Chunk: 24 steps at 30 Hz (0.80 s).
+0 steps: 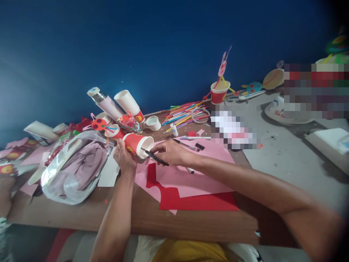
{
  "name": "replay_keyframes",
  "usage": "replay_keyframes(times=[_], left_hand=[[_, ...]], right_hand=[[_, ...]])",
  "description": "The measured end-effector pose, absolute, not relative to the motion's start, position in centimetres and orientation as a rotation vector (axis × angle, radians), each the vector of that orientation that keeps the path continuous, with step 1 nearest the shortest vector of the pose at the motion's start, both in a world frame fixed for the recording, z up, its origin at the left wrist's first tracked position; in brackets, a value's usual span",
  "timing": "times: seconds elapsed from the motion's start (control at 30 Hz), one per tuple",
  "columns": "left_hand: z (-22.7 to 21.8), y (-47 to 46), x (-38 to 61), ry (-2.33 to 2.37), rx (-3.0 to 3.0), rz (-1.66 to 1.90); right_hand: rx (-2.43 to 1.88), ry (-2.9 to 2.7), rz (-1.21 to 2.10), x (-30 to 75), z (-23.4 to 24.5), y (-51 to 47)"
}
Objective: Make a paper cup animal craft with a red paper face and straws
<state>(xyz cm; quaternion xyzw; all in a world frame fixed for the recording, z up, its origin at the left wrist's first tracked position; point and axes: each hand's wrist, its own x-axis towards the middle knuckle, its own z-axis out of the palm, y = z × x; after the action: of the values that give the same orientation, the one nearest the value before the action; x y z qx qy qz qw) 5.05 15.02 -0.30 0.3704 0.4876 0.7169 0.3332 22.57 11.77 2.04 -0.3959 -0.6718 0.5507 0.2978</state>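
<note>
Yellow shirt fabric (pixel 191 251) fills the very bottom of the view, and out from it two bare forearms reach across a wooden table (pixel 136 222)! Left hand (pixel 124 156) is clamped round a red paper cup (pixel 137 145), held tipped on its side over the table, white mouth facing right, yellow emblem showing near the base. Right hand (pixel 170 153) comes in close, its fingers pinched together on a slim black pen (pixel 154 156), the tip right at the cup's rim, the two hands just apart. And where do things stand? This cup shows nothing attached so far, no ears, no straws, while a red cup topped with a paper rabbit figure (pixel 219 92) stands complete-looking at the far end of the table. Under the hands, a pink paper sheet (pixel 191 182) overlaps a red paper sheet (pixel 196 202), and that red sheet has a stepped piece gone from its edge. Close by lie a bundle of coloured straws (pixel 185 112), a small white bottle (pixel 173 129), a loose pen (pixel 188 145), and over on the left a clear plastic bag (pixel 73 167) holding mauve cloth
</note>
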Motion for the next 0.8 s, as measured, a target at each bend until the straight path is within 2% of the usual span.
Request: replay_keyframes(times=[0.13,0.3,0.7,0.8], left_hand=[[-0.5,15.5,5.1,1.243,0.960,2.001],[-0.5,15.5,4.6,1.205,0.969,1.995],[0.4,14.6,5.2,1.317,0.944,1.968],[0.2,14.7,4.9,1.284,0.935,1.945]], right_hand=[[-0.925,-1.369,1.838,22.3,1.7,12.0],[-0.885,-1.382,1.788,21.8,1.1,11.8],[-1.198,-2.392,0.304,21.9,2.2,9.6],[-1.210,-2.491,0.070,21.5,1.6,9.4]])
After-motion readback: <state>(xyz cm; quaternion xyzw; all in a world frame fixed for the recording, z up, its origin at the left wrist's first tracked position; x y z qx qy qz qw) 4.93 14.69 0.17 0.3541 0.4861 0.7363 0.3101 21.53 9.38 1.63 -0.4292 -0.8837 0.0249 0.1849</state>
